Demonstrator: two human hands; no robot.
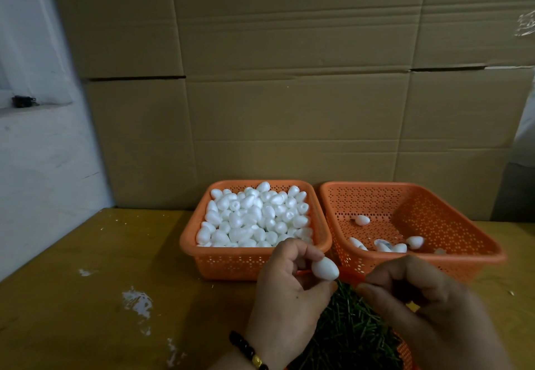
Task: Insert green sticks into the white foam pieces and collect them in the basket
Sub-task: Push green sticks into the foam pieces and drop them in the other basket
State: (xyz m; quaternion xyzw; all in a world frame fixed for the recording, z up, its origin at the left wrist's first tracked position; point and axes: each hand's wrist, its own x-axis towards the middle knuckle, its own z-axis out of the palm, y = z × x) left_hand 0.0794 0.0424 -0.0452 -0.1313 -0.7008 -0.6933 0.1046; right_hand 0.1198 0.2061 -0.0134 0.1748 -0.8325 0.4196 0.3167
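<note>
Left hand (285, 285) pinches a white egg-shaped foam piece (325, 267); right hand (417, 297) grip unclear.
Steady the foam and push a stick from the green stick pile (351, 332) straight in.

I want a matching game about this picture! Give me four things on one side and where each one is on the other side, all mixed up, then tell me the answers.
Things:
1. left basket
2. right basket
3. foam piece
4. green sticks

Where or how:
A. piled low down between the two hands
B. held in the fingers of the left hand
C. heaped full of white foam pieces
D. nearly empty, only a few foam pieces on its floor

Right pairs: 1-C, 2-D, 3-B, 4-A
</note>
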